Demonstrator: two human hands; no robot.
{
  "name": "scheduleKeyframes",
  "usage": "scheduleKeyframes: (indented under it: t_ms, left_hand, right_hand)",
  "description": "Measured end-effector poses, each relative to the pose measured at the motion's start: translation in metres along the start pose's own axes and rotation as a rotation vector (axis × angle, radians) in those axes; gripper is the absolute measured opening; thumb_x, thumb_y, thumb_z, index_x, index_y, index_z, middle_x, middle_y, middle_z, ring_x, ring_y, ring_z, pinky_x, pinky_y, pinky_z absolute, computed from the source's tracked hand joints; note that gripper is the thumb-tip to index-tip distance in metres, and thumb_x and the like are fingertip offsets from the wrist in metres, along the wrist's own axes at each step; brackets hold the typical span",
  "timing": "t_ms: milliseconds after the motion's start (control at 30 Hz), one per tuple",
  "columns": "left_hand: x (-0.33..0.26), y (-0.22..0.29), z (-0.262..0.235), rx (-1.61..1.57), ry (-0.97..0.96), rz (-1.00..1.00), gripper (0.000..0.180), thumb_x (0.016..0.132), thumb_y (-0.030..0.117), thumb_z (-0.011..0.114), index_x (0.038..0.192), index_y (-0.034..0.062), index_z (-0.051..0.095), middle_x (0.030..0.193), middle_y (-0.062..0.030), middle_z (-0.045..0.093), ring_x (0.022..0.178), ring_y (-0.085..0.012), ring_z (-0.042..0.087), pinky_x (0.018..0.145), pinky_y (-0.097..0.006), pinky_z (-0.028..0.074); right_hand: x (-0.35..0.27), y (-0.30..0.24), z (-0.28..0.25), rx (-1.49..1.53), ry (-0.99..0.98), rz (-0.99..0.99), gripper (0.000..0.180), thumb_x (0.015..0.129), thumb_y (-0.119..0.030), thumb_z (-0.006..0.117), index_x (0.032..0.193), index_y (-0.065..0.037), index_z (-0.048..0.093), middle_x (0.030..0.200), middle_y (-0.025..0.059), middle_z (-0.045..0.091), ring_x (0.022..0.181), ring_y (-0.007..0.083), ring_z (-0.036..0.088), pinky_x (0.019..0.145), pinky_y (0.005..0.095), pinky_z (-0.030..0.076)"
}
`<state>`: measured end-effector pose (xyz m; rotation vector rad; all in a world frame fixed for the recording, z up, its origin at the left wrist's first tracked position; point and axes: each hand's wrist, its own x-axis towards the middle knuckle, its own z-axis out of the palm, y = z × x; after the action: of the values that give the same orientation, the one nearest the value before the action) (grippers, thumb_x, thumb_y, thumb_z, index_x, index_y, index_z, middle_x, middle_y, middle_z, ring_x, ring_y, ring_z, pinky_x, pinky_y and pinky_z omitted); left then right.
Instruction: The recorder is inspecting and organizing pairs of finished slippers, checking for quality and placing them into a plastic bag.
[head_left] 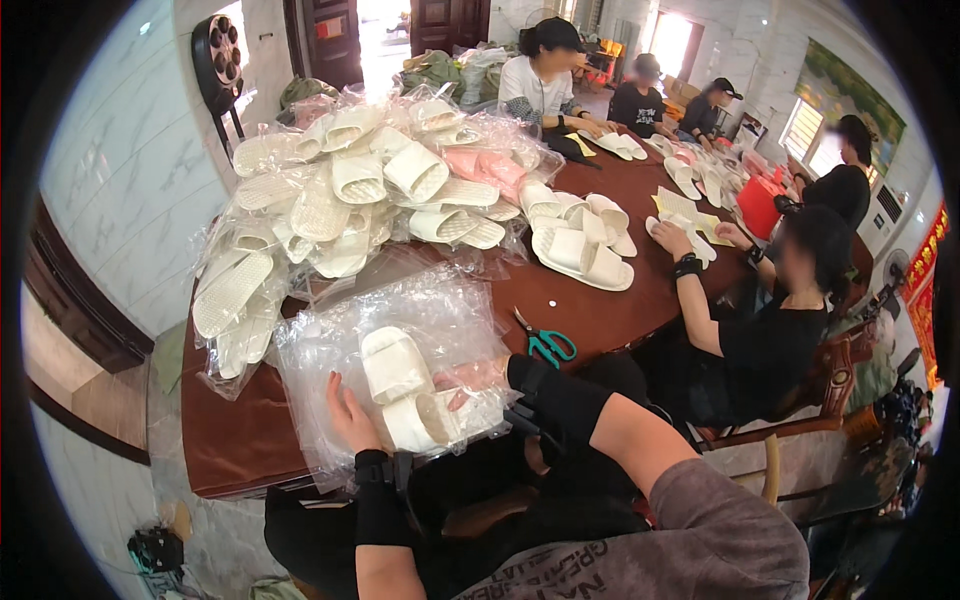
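A pair of white slippers (pixel 397 368) lies on clear plastic bags (pixel 318 345) at the near edge of the brown table. Just left of the pair, my left hand (pixel 350 412) is open, its fingers stretched out over the plastic. My right hand (pixel 477 377) reaches in from the right and is closed on the slippers at their right side. Its fingertips are partly covered by the slippers and shiny film. Teal-handled scissors (pixel 547 343) rest to the right of that hand.
A tall heap of bagged white slippers (pixel 350 170) fills the far left of the table (pixel 240 430), with a bagged pink pair (pixel 485 170) in it. Loose white slippers (pixel 583 245) lie beyond the scissors. A co-worker (pixel 770 300) sits at right, handling slippers; several others work farther back.
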<state>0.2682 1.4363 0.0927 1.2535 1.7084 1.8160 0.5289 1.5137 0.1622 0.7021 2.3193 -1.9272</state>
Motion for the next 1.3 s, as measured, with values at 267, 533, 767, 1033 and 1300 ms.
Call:
scheduleKeyframes:
  t_ms: [267, 533, 767, 1033, 1300]
  left_hand:
    - [0.003, 0.000, -0.004, -0.209, 0.054, -0.062, 0.037, 0.102, 0.017, 0.044, 0.133, -0.0012, 0.054, 0.140, -0.0131, 0.053, 0.131, -0.0230, 0.046, 0.112, -0.034, 0.031]
    - [0.017, 0.028, -0.015, -0.165, -0.057, -0.054, 0.025, 0.099, 0.010, 0.050, 0.118, 0.0012, 0.063, 0.136, -0.0137, 0.056, 0.132, -0.0283, 0.047, 0.111, -0.037, 0.034]
    - [0.009, 0.081, -0.029, 0.396, -0.053, 0.353, 0.016, 0.092, 0.006, 0.060, 0.107, 0.0056, 0.066, 0.121, -0.0137, 0.063, 0.125, -0.0328, 0.051, 0.108, -0.042, 0.036]
    - [-0.010, 0.045, -0.046, 0.422, -0.231, 0.212, 0.025, 0.091, 0.011, 0.062, 0.116, 0.0094, 0.064, 0.132, -0.0099, 0.057, 0.133, -0.0305, 0.044, 0.111, -0.053, 0.027]
    - [0.025, -0.003, -0.049, 0.899, -0.146, 0.246, 0.041, 0.088, 0.016, 0.064, 0.128, 0.0122, 0.060, 0.155, -0.0102, 0.035, 0.147, -0.0316, 0.024, 0.114, -0.063, 0.016]
  right_hand:
    - [-0.015, -0.004, -0.021, -0.225, 0.088, -0.133, 0.073, 0.087, -0.023, 0.072, 0.147, -0.001, 0.036, 0.141, 0.0117, 0.050, 0.132, 0.0227, 0.044, 0.112, 0.0367, 0.032]
    - [-0.032, -0.032, -0.023, -0.243, 0.129, -0.053, 0.064, 0.090, -0.020, 0.068, 0.144, 0.000, 0.039, 0.138, 0.0139, 0.050, 0.133, 0.0233, 0.043, 0.111, 0.0361, 0.034]
    - [-0.046, -0.048, -0.025, -0.064, 0.139, -0.093, 0.058, 0.092, -0.017, 0.064, 0.142, 0.000, 0.040, 0.145, 0.0133, 0.043, 0.134, 0.0241, 0.042, 0.108, 0.0360, 0.040]
    - [-0.043, -0.046, -0.017, -0.137, 0.057, 0.026, 0.066, 0.090, -0.034, 0.066, 0.141, 0.001, 0.042, 0.135, 0.0172, 0.054, 0.130, 0.0279, 0.046, 0.108, 0.0377, 0.035]
    - [-0.028, -0.056, -0.013, -0.155, -0.103, 0.089, 0.067, 0.088, -0.025, 0.068, 0.144, -0.001, 0.041, 0.138, 0.0145, 0.053, 0.129, 0.0232, 0.046, 0.110, 0.0350, 0.031]
